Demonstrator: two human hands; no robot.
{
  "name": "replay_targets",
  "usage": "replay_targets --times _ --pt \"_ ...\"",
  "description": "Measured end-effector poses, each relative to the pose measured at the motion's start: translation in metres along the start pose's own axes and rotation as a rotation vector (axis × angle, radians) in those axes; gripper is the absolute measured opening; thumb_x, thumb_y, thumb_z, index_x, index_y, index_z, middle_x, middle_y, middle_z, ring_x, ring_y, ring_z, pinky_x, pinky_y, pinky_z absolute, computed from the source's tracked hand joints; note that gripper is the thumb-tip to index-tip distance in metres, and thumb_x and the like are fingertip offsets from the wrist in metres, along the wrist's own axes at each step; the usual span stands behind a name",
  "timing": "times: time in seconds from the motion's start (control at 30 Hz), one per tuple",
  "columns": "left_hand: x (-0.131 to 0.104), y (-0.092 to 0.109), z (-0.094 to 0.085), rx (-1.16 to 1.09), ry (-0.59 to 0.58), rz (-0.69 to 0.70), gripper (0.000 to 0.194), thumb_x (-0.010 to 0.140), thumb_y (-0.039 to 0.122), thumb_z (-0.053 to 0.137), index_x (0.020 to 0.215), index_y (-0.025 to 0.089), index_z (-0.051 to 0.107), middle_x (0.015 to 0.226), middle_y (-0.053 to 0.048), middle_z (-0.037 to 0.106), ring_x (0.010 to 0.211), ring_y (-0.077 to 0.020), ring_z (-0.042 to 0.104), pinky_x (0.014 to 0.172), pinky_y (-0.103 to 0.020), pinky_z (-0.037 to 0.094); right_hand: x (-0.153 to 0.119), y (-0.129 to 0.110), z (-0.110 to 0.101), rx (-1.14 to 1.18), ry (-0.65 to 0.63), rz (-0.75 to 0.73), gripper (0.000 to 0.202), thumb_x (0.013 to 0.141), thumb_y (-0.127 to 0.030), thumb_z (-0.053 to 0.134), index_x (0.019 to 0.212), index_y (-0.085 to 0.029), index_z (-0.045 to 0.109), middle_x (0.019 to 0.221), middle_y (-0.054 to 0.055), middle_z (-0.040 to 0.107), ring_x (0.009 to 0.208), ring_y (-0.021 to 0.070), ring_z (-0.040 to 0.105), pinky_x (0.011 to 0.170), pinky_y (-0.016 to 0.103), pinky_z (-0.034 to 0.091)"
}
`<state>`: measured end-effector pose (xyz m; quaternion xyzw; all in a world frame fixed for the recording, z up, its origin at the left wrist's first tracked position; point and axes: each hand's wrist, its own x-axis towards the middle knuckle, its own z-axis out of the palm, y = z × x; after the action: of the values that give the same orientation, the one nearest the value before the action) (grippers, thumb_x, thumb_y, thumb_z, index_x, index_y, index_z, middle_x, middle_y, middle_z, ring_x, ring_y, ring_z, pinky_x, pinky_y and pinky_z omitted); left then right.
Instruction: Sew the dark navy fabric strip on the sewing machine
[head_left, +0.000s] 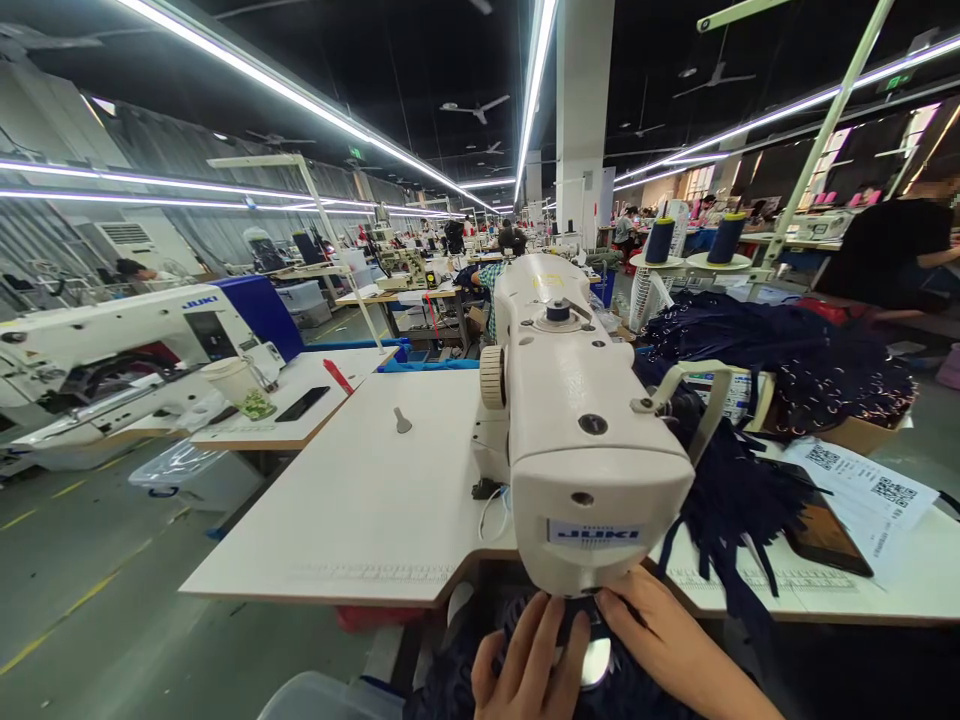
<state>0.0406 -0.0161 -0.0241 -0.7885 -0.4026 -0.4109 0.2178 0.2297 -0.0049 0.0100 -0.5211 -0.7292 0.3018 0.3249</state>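
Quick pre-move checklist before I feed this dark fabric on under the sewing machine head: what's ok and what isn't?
1. Left hand flat on the dark fabric: ok.
2. Right hand on the fabric beside the sewing machine head: ok.
3. Fingertips away from the needle: cannot tell, the head hides it.
4. Fabric lying smooth under the foot: cannot tell.
5. Loose dark fabric strips hang over the table edge close to the right hand: not ok.
6. White table left of the head: ok.
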Motion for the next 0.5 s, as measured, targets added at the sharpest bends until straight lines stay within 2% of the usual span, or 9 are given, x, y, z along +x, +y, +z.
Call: replay_targets --times 0.1,0.17,0.33,0.5 --pt "0.0015 0.0028 0.0057 0.016 0.090 -0.018 0.034 0.103 0.025 0.038 0.101 0.034 0.071 0.105 0.007 0.074 0.093 -0.0088 0.068 0.081 -0.033 0.037 0.0000 0.0021 0.0021 0.021 0.018 -0.015 0.035 0.101 -0.032 0.034 0.106 -0.020 0.067 0.114 0.011 0.066 0.095 0.0242 0.061 0.086 0.036 0.050" --pt "0.0022 0.0038 0.0085 0.024 0.121 -0.023 0.036 0.103 0.025 0.037 0.099 0.034 0.071 0.102 0.007 0.075 0.091 -0.0089 0.068 0.080 -0.033 0.037 0.0001 0.0033 0.0029 0.020 0.023 -0.018 0.034 0.101 -0.031 0.035 0.106 -0.020 0.067 0.114 0.011 0.067 0.095 0.0243 0.061 0.086 0.036 0.050" --pt "0.0036 0.0048 0.0108 0.021 0.144 -0.036 0.034 0.103 0.025 0.039 0.097 0.034 0.071 0.101 0.007 0.075 0.090 -0.0086 0.069 0.079 -0.033 0.037 0.0012 0.0042 0.0039 0.001 0.022 -0.017 0.035 0.100 -0.029 0.034 0.100 -0.020 0.068 0.109 0.011 0.069 0.094 0.0246 0.061 0.086 0.037 0.050" --pt "0.0054 0.0083 0.0101 0.017 0.133 -0.087 0.031 0.102 0.025 0.044 0.094 0.036 0.072 0.098 0.009 0.075 0.085 -0.0087 0.070 0.078 -0.032 0.037 -0.0008 0.0079 0.0051 0.008 -0.005 0.001 0.036 0.101 -0.034 0.033 0.099 -0.021 0.066 0.104 0.011 0.069 0.094 0.0252 0.061 0.085 0.037 0.050"
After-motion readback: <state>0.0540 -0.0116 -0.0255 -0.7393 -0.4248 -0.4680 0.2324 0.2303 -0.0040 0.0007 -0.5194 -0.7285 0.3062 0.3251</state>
